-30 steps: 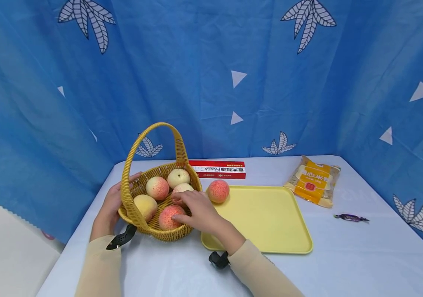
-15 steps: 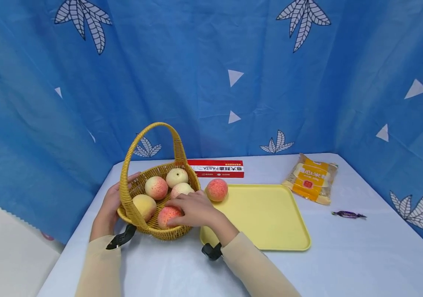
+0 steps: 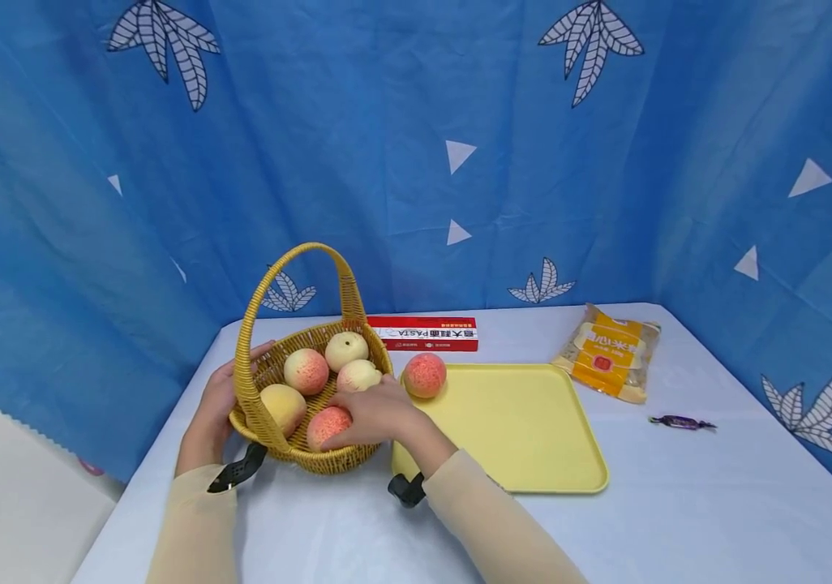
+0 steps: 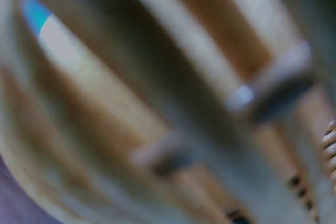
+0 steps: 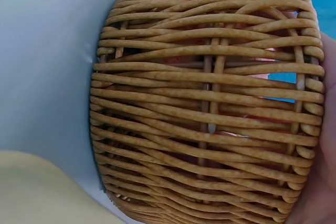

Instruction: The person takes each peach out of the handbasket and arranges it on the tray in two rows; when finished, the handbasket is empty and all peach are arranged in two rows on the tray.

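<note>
A yellow wicker basket [image 3: 346, 462] with a tall arched handle holds several peaches. My left hand [image 3: 217, 397] grips its left side, with fingertips at the rim. Inside the basket's near right part, my right hand [image 3: 375, 412] pinches a reddish peach [image 3: 326, 425], thumb in front and fingers behind it. A pale peach [image 3: 358, 375] sits just beyond those fingers. Farther left lie a yellow peach [image 3: 283, 407] and a pink-and-cream peach [image 3: 306, 371]. Basket weave [image 5: 210, 87] hides most of the right hand in the right wrist view; the left wrist view is blurred weave.
Right of the basket lies a pale yellow tray [image 3: 518, 422], with a red peach [image 3: 425, 375] at its far left corner. Behind is a red pasta box [image 3: 426, 332]. A grain bag [image 3: 609, 353] and a purple wrapped candy [image 3: 682, 422] lie farther right.
My right hand has shifted left, and its thumb and fingers have come around the reddish peach. The left hand has stayed on the basket. The head view has shifted slightly.
</note>
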`<state>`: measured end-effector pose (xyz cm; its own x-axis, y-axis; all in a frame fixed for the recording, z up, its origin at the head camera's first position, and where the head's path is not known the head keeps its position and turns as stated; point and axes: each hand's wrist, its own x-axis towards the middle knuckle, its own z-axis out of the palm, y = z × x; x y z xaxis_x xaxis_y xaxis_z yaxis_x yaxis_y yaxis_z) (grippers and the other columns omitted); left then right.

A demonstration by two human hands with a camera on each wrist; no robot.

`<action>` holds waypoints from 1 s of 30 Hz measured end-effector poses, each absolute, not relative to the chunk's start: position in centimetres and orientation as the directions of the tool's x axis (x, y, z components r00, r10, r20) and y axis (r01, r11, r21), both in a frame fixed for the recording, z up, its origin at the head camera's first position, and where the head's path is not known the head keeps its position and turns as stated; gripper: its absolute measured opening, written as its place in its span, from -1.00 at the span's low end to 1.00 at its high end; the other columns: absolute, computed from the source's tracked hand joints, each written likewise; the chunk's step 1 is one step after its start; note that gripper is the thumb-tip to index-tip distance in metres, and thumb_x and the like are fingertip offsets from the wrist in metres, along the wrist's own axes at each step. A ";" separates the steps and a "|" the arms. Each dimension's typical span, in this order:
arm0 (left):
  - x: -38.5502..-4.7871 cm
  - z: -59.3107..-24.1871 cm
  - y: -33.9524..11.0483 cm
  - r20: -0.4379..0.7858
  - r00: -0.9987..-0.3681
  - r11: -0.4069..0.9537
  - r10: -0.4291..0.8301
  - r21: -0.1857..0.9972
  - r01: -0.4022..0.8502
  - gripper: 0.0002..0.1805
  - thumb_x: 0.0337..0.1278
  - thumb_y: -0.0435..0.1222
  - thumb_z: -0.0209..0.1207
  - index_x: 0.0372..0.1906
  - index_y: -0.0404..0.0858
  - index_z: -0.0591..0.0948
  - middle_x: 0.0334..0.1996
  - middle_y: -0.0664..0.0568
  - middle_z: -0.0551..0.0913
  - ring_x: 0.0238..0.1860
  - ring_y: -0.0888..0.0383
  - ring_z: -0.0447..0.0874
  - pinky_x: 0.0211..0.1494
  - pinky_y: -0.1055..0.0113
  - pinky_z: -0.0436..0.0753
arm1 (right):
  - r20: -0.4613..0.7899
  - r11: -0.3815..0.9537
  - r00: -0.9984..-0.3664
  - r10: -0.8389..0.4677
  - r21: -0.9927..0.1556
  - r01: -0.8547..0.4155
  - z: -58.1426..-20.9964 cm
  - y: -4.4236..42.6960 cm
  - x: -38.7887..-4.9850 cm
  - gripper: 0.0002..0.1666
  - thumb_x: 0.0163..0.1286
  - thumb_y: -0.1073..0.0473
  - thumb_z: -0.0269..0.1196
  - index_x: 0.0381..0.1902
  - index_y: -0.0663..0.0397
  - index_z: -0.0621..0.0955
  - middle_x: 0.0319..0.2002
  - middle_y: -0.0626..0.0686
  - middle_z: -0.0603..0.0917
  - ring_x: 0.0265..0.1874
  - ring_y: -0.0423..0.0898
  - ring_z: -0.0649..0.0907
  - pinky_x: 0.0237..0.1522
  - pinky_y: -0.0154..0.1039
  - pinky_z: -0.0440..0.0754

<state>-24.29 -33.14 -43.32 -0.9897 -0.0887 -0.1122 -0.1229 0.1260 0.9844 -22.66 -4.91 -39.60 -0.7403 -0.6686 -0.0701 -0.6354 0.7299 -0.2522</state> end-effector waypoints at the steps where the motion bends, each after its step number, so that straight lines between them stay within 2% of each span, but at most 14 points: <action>1: -24.3 -43.3 -33.1 -0.109 -0.990 0.122 -0.087 0.985 -0.119 -0.49 0.58 -0.18 -0.20 0.52 0.07 0.29 0.58 0.03 0.16 0.55 0.05 0.08 0.23 0.46 0.33 | -0.067 0.731 -0.743 -0.666 -0.258 -0.632 -39.6 -4.9 -22.6 -0.28 0.16 -0.56 0.24 0.17 -0.40 0.59 0.01 -0.32 0.70 -0.03 -0.25 0.64 0.14 -0.12 0.33; 11: -24.3 -43.5 -33.2 -0.095 -0.992 0.101 -0.083 0.990 -0.104 -0.50 0.58 -0.18 -0.18 0.52 0.05 0.30 0.56 0.03 0.19 0.52 0.09 0.12 0.18 0.51 0.37 | 0.010 0.700 -0.739 -0.674 -0.311 -0.643 -39.7 -4.4 -22.4 -0.29 0.15 -0.52 0.28 0.16 -0.38 0.55 -0.02 -0.30 0.70 -0.04 -0.22 0.64 0.05 -0.16 0.34; 14: -24.2 -43.5 -33.1 -0.090 -0.993 0.102 -0.081 0.990 -0.098 -0.49 0.57 -0.18 -0.16 0.52 0.03 0.30 0.56 0.08 0.21 0.53 0.09 0.10 0.21 0.49 0.34 | 0.055 0.673 -0.730 -0.681 -0.345 -0.654 -40.0 -4.1 -22.4 -0.27 0.17 -0.49 0.29 0.22 -0.38 0.51 0.04 -0.29 0.68 0.00 -0.23 0.63 0.05 -0.18 0.34; 20: -24.2 -43.4 -33.0 -0.114 -0.990 0.105 -0.086 0.987 -0.122 -0.50 0.57 -0.03 -0.13 0.50 0.11 0.32 0.53 0.07 0.25 0.50 0.12 0.16 0.23 0.46 0.35 | 0.169 0.580 -0.696 -0.697 -0.437 -0.687 -40.8 -3.4 -22.5 -0.21 0.20 -0.45 0.30 0.31 -0.34 0.43 0.17 -0.29 0.63 0.14 -0.34 0.58 0.15 -0.16 0.35; 25: -24.3 -43.3 -33.0 -0.130 -0.987 0.098 -0.096 0.985 -0.139 -0.47 0.53 0.06 -0.13 0.49 0.16 0.33 0.53 0.02 0.24 0.50 0.09 0.17 0.38 0.27 0.28 | 0.235 0.495 -0.672 -0.702 -0.518 -0.698 -41.1 -2.8 -22.8 -0.20 0.20 -0.39 0.34 0.33 -0.33 0.40 0.22 -0.29 0.58 0.20 -0.32 0.53 0.24 -0.10 0.33; 30: -24.2 -43.3 -33.1 -0.136 -0.986 0.082 -0.098 0.986 -0.144 -0.47 0.54 0.06 -0.16 0.50 0.15 0.32 0.56 0.04 0.20 0.56 0.03 0.08 0.57 0.01 0.09 | 0.228 0.408 -0.669 -0.707 -0.641 -0.650 -41.3 -2.3 -23.0 -0.19 0.19 -0.28 0.40 0.35 -0.39 0.37 0.25 -0.30 0.54 0.24 -0.31 0.49 0.33 -0.02 0.26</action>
<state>-24.23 -33.06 -43.29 -0.9858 -0.0981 -0.1362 -0.1445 0.0823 0.9861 -23.01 -2.32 -41.26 -0.6690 -0.7073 0.2284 -0.6504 0.4084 -0.6405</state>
